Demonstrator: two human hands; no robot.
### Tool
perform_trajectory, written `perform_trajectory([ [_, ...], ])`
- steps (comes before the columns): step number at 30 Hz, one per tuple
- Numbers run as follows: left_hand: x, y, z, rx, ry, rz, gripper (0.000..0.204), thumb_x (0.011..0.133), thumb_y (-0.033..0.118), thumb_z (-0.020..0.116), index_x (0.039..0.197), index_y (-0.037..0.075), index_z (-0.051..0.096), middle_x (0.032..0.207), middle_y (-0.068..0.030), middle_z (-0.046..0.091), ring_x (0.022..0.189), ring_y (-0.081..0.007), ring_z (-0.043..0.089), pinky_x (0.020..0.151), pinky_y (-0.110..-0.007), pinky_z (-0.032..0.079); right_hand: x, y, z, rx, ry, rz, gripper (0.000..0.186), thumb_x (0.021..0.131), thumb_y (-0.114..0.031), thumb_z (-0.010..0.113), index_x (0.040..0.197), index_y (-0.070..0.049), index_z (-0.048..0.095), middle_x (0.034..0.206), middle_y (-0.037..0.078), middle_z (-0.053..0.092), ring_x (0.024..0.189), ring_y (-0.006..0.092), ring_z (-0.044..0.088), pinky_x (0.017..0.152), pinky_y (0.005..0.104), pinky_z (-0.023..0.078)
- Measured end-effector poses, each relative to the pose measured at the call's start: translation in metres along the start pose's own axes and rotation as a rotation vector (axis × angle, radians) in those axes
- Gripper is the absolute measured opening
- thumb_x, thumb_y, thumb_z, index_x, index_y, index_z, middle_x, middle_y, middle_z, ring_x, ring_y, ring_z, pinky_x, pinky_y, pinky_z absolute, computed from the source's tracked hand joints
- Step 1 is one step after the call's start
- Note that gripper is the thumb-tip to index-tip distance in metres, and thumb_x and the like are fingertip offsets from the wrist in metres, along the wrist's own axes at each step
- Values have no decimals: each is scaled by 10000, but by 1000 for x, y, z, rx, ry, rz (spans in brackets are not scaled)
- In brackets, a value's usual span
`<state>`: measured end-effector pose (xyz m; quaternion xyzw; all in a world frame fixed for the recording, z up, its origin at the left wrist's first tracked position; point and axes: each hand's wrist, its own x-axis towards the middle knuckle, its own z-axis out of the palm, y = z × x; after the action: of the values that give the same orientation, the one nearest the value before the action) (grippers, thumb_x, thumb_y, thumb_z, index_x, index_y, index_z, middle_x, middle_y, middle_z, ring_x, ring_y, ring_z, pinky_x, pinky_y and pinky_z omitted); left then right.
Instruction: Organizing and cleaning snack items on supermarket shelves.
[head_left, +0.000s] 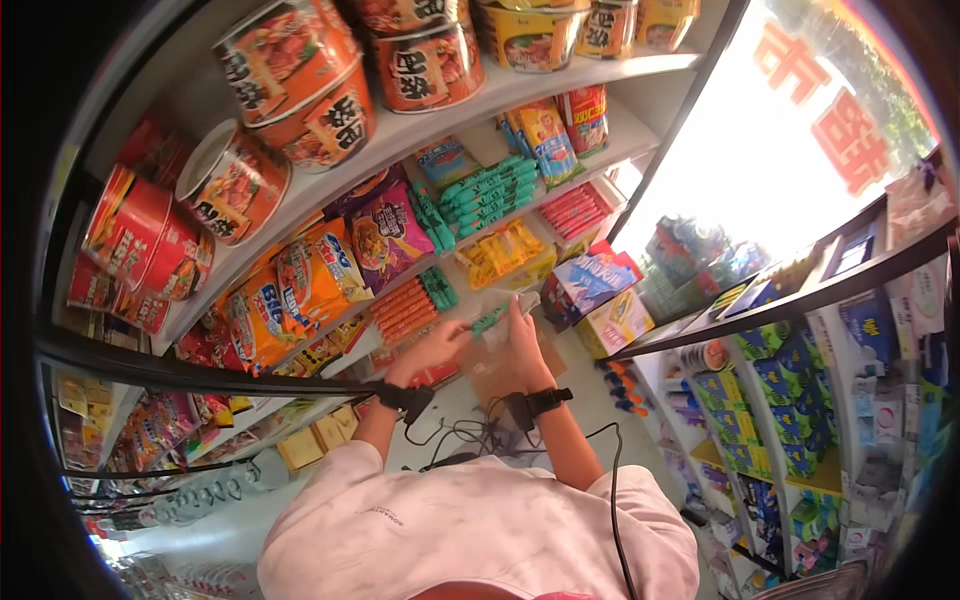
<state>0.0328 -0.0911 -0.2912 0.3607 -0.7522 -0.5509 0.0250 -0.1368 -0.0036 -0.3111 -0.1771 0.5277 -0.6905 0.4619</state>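
In front of the shelves a slim green-wrapped snack stick lies between my two hands. My left hand has its fingers closed at the stick's left end. On the other side, my right hand is closed on a small whitish cloth or tissue; its fingers are beside the stick's right end, and contact there is hard to make out. Beyond the left hand lie orange-wrapped sticks in rows, with more green sticks alongside. Yellow packets fill a tray farther back.
Stacked noodle tubs occupy the upper shelf. Orange snack bags stand at left. Purple and yellow boxes are close to my right hand. Black cables hang beneath my wrists. Another stocked rack rises at right.
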Motion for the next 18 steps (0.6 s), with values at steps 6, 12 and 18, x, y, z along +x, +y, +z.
perform_trajectory([
  [6,-46,92,37,-94,298,524,216,989,171,516,1032,-36,558,791,-68,565,650,-125,483,573,-311,417,-19,-88,23,747,-316,100,403,1031,-416,462,768,-114,419,626,-32,342,564,110,381,567,282,351],
  [12,-102,135,-11,-766,-389,189,253,1045,247,456,1058,16,559,756,0,490,588,-42,409,503,-218,337,-85,-167,65,820,-365,27,384,1072,-341,344,748,-136,377,607,-30,318,522,104,282,568,269,276],
  [18,-106,134,22,-570,-13,498,307,1010,277,538,1157,8,564,770,0,547,613,-58,489,517,-239,383,-98,-191,70,302,-369,-369,397,1072,-398,331,808,-121,438,628,-29,349,550,98,300,576,270,296],
])
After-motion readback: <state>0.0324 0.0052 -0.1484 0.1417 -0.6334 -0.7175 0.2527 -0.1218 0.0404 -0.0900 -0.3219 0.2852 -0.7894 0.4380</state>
